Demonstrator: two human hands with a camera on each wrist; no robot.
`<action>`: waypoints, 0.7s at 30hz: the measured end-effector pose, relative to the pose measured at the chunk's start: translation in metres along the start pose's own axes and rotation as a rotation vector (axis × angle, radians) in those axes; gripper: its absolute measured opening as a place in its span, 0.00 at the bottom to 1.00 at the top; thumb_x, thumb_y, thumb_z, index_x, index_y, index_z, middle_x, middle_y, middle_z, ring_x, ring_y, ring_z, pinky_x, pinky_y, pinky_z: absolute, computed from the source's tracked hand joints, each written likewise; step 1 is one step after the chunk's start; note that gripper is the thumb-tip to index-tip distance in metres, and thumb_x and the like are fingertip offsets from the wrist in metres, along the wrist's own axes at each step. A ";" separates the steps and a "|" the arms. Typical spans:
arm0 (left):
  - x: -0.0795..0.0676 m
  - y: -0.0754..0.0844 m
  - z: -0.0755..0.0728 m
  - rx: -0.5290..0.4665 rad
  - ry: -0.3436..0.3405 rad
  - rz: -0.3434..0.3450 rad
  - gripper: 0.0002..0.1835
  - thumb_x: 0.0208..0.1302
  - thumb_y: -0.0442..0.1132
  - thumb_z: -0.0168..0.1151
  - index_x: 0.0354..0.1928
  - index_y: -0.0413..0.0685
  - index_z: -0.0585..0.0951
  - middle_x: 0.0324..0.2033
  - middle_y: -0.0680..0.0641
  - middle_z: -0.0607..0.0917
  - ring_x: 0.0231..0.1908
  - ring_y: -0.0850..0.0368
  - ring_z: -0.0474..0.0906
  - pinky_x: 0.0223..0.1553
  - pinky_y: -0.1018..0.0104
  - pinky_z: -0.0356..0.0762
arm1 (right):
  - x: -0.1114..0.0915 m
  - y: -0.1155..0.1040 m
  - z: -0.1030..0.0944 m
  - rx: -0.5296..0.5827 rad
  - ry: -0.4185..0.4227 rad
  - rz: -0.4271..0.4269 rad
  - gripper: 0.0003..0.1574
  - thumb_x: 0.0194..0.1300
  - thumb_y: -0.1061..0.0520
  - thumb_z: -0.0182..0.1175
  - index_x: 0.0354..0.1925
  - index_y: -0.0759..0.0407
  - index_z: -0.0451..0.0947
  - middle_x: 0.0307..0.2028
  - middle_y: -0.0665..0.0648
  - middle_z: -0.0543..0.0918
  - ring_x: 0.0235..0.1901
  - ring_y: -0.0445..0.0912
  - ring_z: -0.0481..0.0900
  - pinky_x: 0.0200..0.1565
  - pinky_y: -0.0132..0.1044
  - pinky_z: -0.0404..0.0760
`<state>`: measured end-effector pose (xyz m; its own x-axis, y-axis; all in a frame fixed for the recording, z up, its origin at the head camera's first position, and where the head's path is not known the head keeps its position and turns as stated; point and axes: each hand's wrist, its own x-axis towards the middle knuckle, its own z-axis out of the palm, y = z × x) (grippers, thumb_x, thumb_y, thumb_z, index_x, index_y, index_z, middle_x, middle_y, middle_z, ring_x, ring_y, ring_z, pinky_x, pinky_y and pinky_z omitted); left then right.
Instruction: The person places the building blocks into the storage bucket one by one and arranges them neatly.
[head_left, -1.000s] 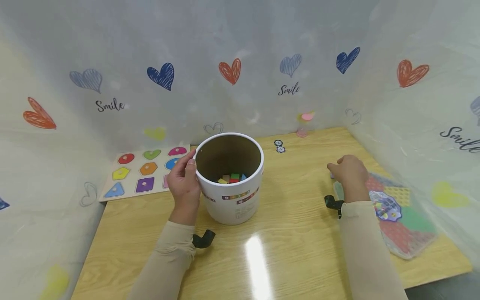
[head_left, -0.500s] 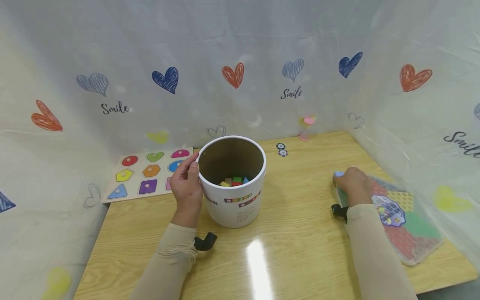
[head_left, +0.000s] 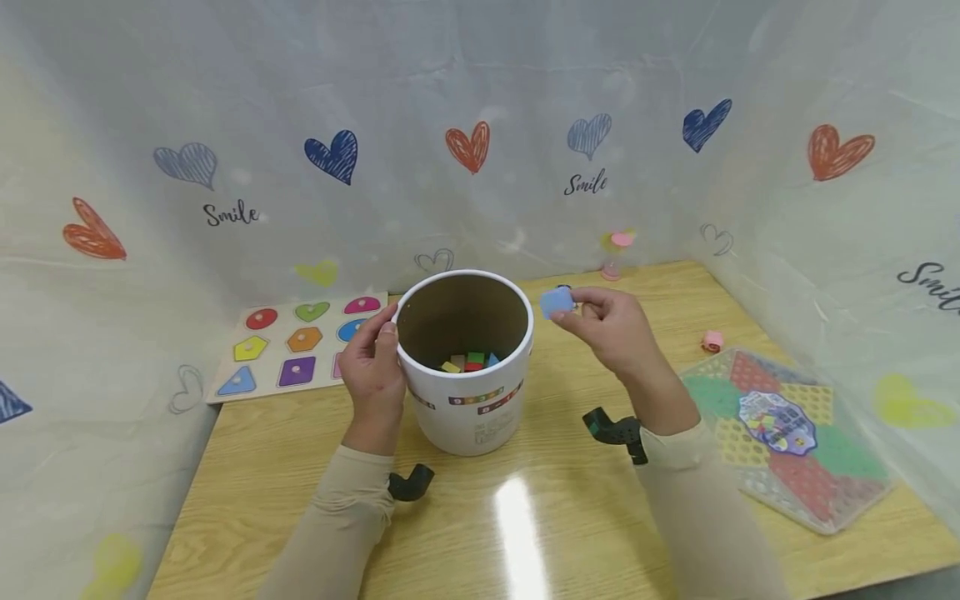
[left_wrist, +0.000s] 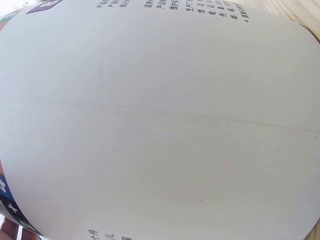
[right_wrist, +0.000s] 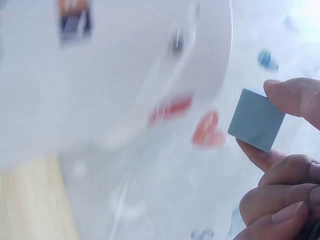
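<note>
A white cylindrical bucket (head_left: 468,417) stands upright on the table, with several coloured blocks (head_left: 474,362) at its bottom. My left hand (head_left: 372,375) grips the bucket's left rim, thumb outside toward me. The left wrist view is filled by the bucket's white wall (left_wrist: 165,125) with printed text. To the right of the rim, my right hand (head_left: 618,333) pinches a light blue square block (head_left: 556,303) between thumb and index finger, raised above the table. In the right wrist view the block (right_wrist: 257,120) shows one flat face, and the other fingers are curled below it.
A wooden shape puzzle board (head_left: 255,367) lies behind the left hand. A clear hexagonal case (head_left: 806,483) with coloured panels lies at right, a small pink object (head_left: 712,341) by its far edge. A pink hourglass (head_left: 611,260) stands at the back by the curtain.
My right hand has come from the case at the right toward the bucket, bringing the light blue block. The case and small pink object are now uncovered. My left hand stays on the rim.
</note>
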<state>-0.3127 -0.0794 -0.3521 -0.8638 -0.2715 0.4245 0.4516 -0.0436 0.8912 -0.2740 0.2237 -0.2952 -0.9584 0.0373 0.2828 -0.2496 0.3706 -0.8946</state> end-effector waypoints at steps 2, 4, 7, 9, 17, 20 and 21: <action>0.000 -0.001 0.001 -0.003 0.007 0.003 0.16 0.68 0.46 0.54 0.52 0.54 0.82 0.49 0.51 0.83 0.51 0.54 0.77 0.52 0.57 0.77 | -0.001 -0.017 0.013 0.045 -0.036 -0.049 0.22 0.57 0.53 0.68 0.48 0.63 0.81 0.11 0.49 0.58 0.11 0.42 0.54 0.12 0.33 0.54; 0.000 -0.001 0.002 0.000 0.011 0.003 0.15 0.67 0.46 0.55 0.52 0.54 0.83 0.49 0.51 0.83 0.51 0.54 0.77 0.51 0.58 0.78 | -0.003 -0.030 0.021 0.065 -0.052 -0.063 0.20 0.56 0.56 0.68 0.47 0.63 0.82 0.11 0.50 0.58 0.10 0.42 0.54 0.12 0.32 0.53; -0.001 0.001 0.004 -0.021 0.007 0.009 0.15 0.67 0.44 0.55 0.51 0.52 0.83 0.48 0.49 0.83 0.51 0.51 0.77 0.51 0.57 0.78 | -0.006 -0.042 0.026 0.069 -0.055 -0.066 0.18 0.56 0.59 0.68 0.45 0.64 0.82 0.11 0.50 0.57 0.10 0.42 0.54 0.13 0.31 0.53; -0.003 0.007 0.007 -0.044 0.000 0.030 0.14 0.67 0.40 0.55 0.51 0.47 0.83 0.48 0.45 0.83 0.50 0.47 0.77 0.51 0.53 0.77 | -0.007 -0.047 0.025 0.068 -0.053 -0.065 0.18 0.56 0.60 0.68 0.45 0.65 0.81 0.11 0.50 0.56 0.10 0.41 0.53 0.13 0.31 0.52; -0.005 0.020 0.009 -0.027 -0.001 0.056 0.14 0.67 0.35 0.54 0.50 0.39 0.82 0.46 0.38 0.82 0.47 0.37 0.76 0.48 0.47 0.78 | -0.011 -0.044 0.015 0.045 -0.013 -0.060 0.19 0.57 0.59 0.67 0.47 0.63 0.81 0.12 0.48 0.55 0.11 0.41 0.52 0.13 0.32 0.55; -0.004 0.008 0.007 0.001 0.010 0.011 0.14 0.67 0.39 0.55 0.50 0.47 0.83 0.47 0.44 0.83 0.48 0.45 0.77 0.49 0.53 0.79 | -0.011 -0.041 0.014 0.089 0.055 -0.123 0.16 0.57 0.61 0.66 0.45 0.66 0.81 0.12 0.49 0.56 0.11 0.41 0.53 0.16 0.30 0.61; -0.004 0.004 0.006 0.010 0.011 -0.004 0.14 0.67 0.41 0.55 0.50 0.50 0.83 0.47 0.46 0.83 0.48 0.48 0.78 0.49 0.55 0.79 | -0.011 -0.040 0.015 0.106 0.086 -0.151 0.15 0.58 0.62 0.66 0.44 0.67 0.81 0.12 0.49 0.57 0.11 0.41 0.53 0.16 0.29 0.61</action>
<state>-0.3088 -0.0727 -0.3494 -0.8629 -0.2823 0.4191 0.4458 -0.0348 0.8945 -0.2554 0.1949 -0.2679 -0.8946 0.0694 0.4414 -0.4075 0.2783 -0.8698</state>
